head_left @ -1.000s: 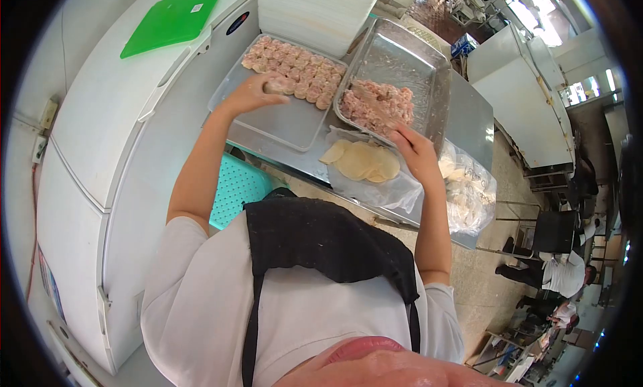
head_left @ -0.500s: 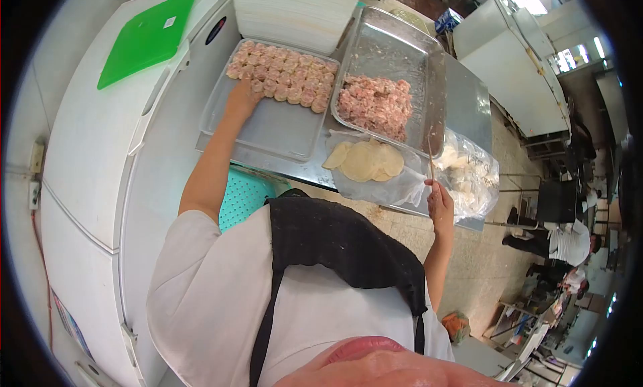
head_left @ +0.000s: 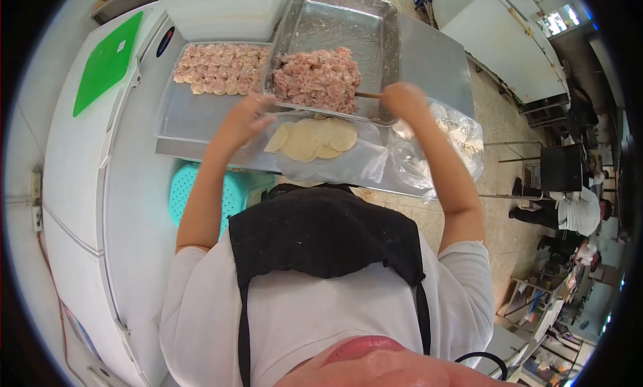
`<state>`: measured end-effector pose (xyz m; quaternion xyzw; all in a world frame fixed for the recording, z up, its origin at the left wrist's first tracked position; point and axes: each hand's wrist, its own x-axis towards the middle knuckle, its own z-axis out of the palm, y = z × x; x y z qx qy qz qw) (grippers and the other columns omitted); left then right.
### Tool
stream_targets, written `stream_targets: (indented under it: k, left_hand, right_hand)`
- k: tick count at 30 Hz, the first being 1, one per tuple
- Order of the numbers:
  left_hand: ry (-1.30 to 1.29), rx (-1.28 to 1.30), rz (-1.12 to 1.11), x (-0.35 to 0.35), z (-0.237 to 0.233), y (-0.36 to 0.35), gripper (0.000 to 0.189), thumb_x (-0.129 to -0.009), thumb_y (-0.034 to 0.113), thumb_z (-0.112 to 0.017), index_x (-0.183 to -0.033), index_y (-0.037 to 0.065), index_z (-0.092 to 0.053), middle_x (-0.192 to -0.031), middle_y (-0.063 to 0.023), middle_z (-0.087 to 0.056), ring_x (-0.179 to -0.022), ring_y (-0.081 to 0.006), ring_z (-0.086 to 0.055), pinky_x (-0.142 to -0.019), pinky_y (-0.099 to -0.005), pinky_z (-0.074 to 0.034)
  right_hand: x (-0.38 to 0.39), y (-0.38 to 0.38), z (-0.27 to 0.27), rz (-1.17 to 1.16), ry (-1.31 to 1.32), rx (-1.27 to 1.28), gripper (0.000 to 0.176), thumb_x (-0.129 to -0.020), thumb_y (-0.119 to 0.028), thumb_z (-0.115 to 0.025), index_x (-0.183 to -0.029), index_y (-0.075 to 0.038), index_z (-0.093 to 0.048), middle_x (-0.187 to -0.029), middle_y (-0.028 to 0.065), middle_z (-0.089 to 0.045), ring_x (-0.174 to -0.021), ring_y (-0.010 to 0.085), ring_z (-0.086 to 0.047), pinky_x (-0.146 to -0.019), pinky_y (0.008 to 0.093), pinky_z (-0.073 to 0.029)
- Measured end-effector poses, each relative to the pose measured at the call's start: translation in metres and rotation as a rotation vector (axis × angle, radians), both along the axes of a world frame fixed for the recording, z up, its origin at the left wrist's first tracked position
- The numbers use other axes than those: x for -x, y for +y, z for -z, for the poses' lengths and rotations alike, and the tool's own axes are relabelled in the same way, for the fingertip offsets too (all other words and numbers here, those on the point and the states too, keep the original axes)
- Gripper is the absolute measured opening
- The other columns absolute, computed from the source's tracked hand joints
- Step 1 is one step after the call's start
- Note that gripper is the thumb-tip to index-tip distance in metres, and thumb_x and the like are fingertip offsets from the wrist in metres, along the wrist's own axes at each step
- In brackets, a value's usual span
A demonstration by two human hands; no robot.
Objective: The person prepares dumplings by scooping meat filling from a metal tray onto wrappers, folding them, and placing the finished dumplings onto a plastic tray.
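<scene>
Remote log, head view, read left to right.

Green board (head_left: pixel 110 62): flat on the white freezer (head_left: pixel 74 159), apart from the work.

Tray (head_left: pixel 201 121): on the steel table (head_left: pixel 432 58). Filled pieces (head_left: pixel 221 69) sit in close rows over its far part; its near part shows bare surface. A stack of pale plastic (head_left: pixel 214 10) stands just beyond it. A teal basket (head_left: pixel 183 192) is below the near edge of the table.

Left hand (head_left: pixel 241 124): apart from the rows, between the tray and the pan's near left corner. Fingers parted, slightly blurred; I see nothing gripped. I cannot tell whether the fingertips touch the pan.

Pan (head_left: pixel 390 48): just right of the tray. Meat (head_left: pixel 315 75) is heaped in its near left part; the far part holds only smears.

Wrappers (head_left: pixel 311 140): pale rounds, overlapping, on a plastic sheet (head_left: pixel 367 148) just near of the pan. Neither hand holds them, as far as I can see.

Right hand (head_left: pixel 404 103): closed around a thin brown stick (head_left: pixel 368 95), at the near right side of the heap. The stick's left end meets the meat; its tip is hidden. My reading: handling is centred on the meat, not on the rows.

Clear bag (head_left: pixel 462 131): at the table's near right, just beside the right forearm, pale contents. Farther right, a person in white (head_left: pixel 579 214), well apart.
</scene>
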<state>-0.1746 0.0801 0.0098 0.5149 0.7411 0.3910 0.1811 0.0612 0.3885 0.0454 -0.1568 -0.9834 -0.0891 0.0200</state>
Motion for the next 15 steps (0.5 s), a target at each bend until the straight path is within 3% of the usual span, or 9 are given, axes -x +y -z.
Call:
stream_targets:
  k: [2, 4, 6, 8, 12, 14, 15]
  left_hand:
    - [-0.002, 0.173, 0.026, -0.037, 0.008, 0.018, 0.036, -0.081, 0.018, -0.070, -0.114, 0.009, -0.060, -0.104, -0.0118, -0.058, -0.088, -0.0262, -0.059, -0.073, -0.0333, -0.050]
    - [0.046, 0.141, 0.018, -0.065, 0.023, 0.023, 0.034, -0.080, 0.017, -0.070, -0.112, 0.008, -0.060, -0.100, -0.0118, -0.058, -0.086, -0.0259, -0.058, -0.073, -0.0340, -0.049]
    - [0.092, 0.110, 0.014, -0.081, 0.039, 0.030, 0.033, -0.080, 0.016, -0.070, -0.109, 0.006, -0.060, -0.096, -0.0118, -0.058, -0.084, -0.0256, -0.058, -0.073, -0.0348, -0.049]
    - [0.111, -0.066, -0.120, -0.092, 0.051, 0.032, 0.027, -0.077, 0.019, -0.071, -0.099, 0.004, -0.064, -0.088, -0.0143, -0.058, -0.082, -0.0300, -0.059, -0.076, -0.0365, -0.048]
    - [-0.106, -0.026, -0.144, -0.091, 0.054, 0.026, 0.022, -0.079, 0.017, -0.069, -0.094, 0.001, -0.065, -0.090, -0.0147, -0.060, -0.083, -0.0316, -0.059, -0.077, -0.0362, -0.048]
    - [-0.002, -0.082, -0.189, -0.092, 0.059, 0.024, 0.022, -0.085, 0.013, -0.065, -0.100, -0.003, -0.065, -0.100, -0.0141, -0.062, -0.094, -0.0288, -0.060, -0.081, -0.0350, -0.049]
    - [-0.001, -0.080, -0.199, -0.094, 0.053, 0.025, 0.022, -0.085, 0.013, -0.065, -0.100, -0.003, -0.065, -0.100, -0.0141, -0.062, -0.094, -0.0288, -0.060, -0.081, -0.0350, -0.049]
  right_hand:
    - [0.003, -0.025, 0.011, 0.004, -0.008, 0.057, 0.014, -0.074, -0.015, -0.061, -0.071, -0.006, -0.071, -0.076, 0.0144, -0.068, -0.073, 0.0325, -0.067, -0.062, 0.0418, -0.053]
    - [-0.012, -0.047, -0.013, -0.161, -0.144, 0.003, 0.013, -0.074, -0.014, -0.061, -0.072, -0.006, -0.071, -0.075, 0.0148, -0.068, -0.072, 0.0326, -0.068, -0.062, 0.0413, -0.053]
    - [-0.019, -0.021, -0.024, -0.252, -0.131, 0.005, 0.014, -0.074, -0.015, -0.061, -0.071, -0.006, -0.071, -0.074, 0.0148, -0.068, -0.071, 0.0310, -0.068, -0.062, 0.0408, -0.053]
    - [-0.013, 0.000, -0.052, -0.069, -0.216, 0.107, 0.014, -0.074, -0.015, -0.061, -0.070, -0.006, -0.071, -0.073, 0.0147, -0.068, -0.071, 0.0298, -0.068, -0.061, 0.0406, -0.053]
    - [-0.010, 0.024, 0.036, -0.285, -0.061, 0.166, 0.023, -0.082, -0.025, -0.059, -0.076, -0.007, -0.071, -0.075, 0.0157, -0.067, -0.072, 0.0316, -0.067, -0.063, 0.0423, -0.053]
    - [-0.019, -0.005, 0.021, -0.265, -0.056, 0.194, 0.031, -0.089, -0.031, -0.055, -0.078, -0.007, -0.070, -0.078, 0.0151, -0.067, -0.075, 0.0329, -0.066, -0.065, 0.0447, -0.051]
    - [-0.023, -0.003, 0.017, -0.202, -0.024, 0.345, 0.034, -0.091, -0.033, -0.053, -0.077, -0.007, -0.069, -0.078, 0.0145, -0.067, -0.076, 0.0338, -0.065, -0.067, 0.0459, -0.051]
